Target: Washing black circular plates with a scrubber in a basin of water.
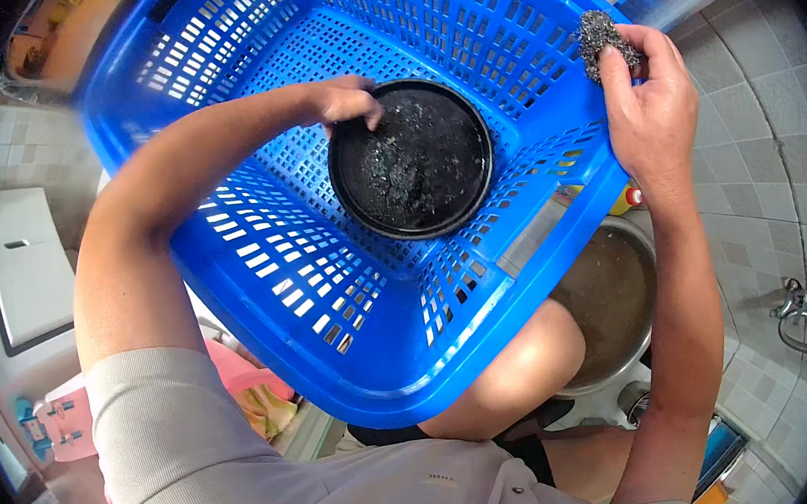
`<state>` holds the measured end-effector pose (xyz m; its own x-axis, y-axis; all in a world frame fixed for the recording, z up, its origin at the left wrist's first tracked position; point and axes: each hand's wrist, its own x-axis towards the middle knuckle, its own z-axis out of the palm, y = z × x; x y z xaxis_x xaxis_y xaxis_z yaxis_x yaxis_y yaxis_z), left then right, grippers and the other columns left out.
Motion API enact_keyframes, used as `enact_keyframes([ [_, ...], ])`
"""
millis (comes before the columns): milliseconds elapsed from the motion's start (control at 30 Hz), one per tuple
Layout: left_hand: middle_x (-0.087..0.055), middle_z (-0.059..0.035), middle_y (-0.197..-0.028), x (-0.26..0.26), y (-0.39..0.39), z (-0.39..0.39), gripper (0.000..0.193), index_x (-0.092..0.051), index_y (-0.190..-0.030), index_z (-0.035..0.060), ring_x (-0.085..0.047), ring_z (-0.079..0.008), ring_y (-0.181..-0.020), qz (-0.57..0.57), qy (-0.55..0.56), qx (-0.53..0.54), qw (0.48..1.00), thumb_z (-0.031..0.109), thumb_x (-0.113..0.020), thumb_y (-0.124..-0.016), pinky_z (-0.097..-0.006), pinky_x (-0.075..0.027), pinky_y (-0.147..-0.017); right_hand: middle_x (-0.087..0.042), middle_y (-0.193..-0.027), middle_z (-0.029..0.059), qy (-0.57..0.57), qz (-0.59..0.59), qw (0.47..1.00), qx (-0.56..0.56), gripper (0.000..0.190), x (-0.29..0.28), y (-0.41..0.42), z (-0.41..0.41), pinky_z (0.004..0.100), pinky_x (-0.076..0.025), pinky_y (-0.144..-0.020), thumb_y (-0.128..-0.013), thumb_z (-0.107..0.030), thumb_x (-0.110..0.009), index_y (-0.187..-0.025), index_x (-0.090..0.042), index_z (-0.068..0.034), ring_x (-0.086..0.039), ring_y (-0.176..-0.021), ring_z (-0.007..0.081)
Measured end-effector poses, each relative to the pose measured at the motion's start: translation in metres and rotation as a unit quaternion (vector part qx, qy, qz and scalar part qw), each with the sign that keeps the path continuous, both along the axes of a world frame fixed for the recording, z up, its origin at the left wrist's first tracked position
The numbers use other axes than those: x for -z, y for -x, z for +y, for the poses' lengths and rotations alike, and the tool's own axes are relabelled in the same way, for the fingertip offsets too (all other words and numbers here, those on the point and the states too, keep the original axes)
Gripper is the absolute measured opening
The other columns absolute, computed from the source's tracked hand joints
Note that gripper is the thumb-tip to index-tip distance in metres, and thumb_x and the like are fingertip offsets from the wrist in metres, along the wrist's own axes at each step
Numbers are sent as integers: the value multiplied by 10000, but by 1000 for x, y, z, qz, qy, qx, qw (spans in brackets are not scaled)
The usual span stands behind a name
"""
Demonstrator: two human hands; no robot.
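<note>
Inside a large blue plastic laundry basket (475,391) lies a round, shallow black pan (431,162), its face wet and crusted with residue. Fingers of my left hand (351,104) curl over the upper left part of the pan's edge; some of them are hidden behind it. My right hand (655,104) pinches a grey steel-wool scrubber (598,44) between thumb and fingers, right by the basket's right-hand rim. The basket tilts over my bent knee (524,371).
Below the basket at the right sits a metal basin (616,304) of murky brown water. A yellow bottle with a red cap (633,197) stands near it. A tap (790,298) projects from the tiled wall at far right. A pink plastic container (70,426) is at lower left.
</note>
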<state>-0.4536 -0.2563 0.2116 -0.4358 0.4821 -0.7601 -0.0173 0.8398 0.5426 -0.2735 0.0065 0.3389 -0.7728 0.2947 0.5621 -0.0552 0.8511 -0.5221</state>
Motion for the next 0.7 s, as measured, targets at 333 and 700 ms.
enact_keyframes([
  [333,-652,-185,-932,18,6,15,457,-638,-1035,5,-624,-272,-878,172,-7,116,978,214,-606,-630,-391,-495,-755,-620,-879,159,-2,-13,1000,9,201,0,2,2,366,-483,-678,-819,-136,-602,-951,-610,15,-615,-750,285],
  [700,-662,-211,-845,13,4,24,339,-685,-851,-17,-641,-312,-809,259,20,65,964,235,-620,-634,-388,-493,-739,-618,-877,160,-28,-9,1000,5,188,1,4,5,361,-482,-669,-818,-131,-602,-939,-606,13,-610,-735,283],
])
